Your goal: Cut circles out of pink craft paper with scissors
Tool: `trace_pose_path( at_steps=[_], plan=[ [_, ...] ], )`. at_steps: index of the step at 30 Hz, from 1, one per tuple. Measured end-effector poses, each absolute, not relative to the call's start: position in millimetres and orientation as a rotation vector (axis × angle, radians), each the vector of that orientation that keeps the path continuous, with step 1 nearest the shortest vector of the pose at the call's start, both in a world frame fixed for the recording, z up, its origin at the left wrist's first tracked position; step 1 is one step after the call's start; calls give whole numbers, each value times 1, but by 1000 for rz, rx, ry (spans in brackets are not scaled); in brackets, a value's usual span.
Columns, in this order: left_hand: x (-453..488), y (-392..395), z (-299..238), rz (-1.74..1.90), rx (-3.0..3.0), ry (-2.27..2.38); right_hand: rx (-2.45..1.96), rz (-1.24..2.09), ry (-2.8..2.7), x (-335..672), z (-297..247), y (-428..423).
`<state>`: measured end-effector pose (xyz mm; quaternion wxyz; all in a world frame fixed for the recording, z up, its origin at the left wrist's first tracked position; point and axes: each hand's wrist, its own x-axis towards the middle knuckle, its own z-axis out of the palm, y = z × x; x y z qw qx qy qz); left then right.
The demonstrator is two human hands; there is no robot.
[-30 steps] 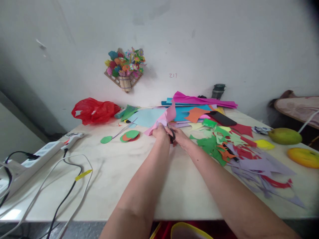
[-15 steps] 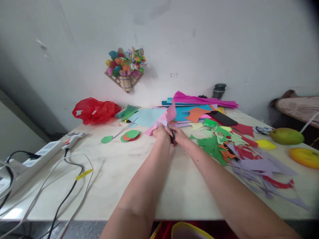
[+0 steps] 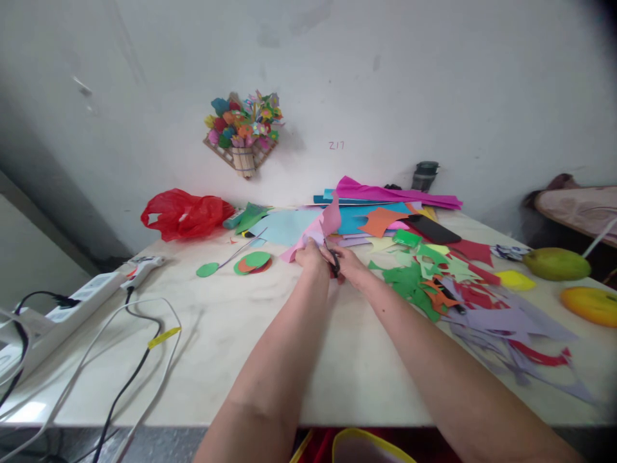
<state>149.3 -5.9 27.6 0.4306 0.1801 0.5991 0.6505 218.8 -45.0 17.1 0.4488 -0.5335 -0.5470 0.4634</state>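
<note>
My left hand [image 3: 311,258] is closed on a sheet of pink paper [image 3: 318,228] that curls upward near the middle of the table. My right hand [image 3: 349,266] is closed round dark-handled scissors [image 3: 333,260], whose blades meet the pink sheet's lower edge. Both hands touch each other at the paper. Green and red paper circles [image 3: 251,262] lie to the left of my left hand.
Coloured paper sheets [image 3: 380,206] and cut scraps [image 3: 448,286] cover the table's right half. A red plastic bag [image 3: 186,213] lies back left. A white power strip [image 3: 58,314] with cables sits at the left edge. Two mangoes [image 3: 554,263] lie far right. A dark phone [image 3: 431,229] rests on the papers.
</note>
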Motion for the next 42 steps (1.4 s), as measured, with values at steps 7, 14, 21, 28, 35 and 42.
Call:
trace_pose_path(
  at_steps=[7,14,21,28,35,42],
  plan=[
    [148,-9,31,1593,370,1339,-1301,1173,-1350,221,15,-44],
    [148,-12,32,1572,378,1365,-1299,1174,-1340,220,18,-46],
    [148,-11,32,1570,369,1344,-1325,1167,-1347,220,19,-45],
    [148,-16,36,1539,390,1373,-1328,1146,-1366,221,15,-44],
    [148,-20,42,1498,382,1384,-1310,1137,-1371,220,12,-41],
    [147,-11,32,1526,380,1301,-1338,1124,-1399,221,13,-41]
  ],
)
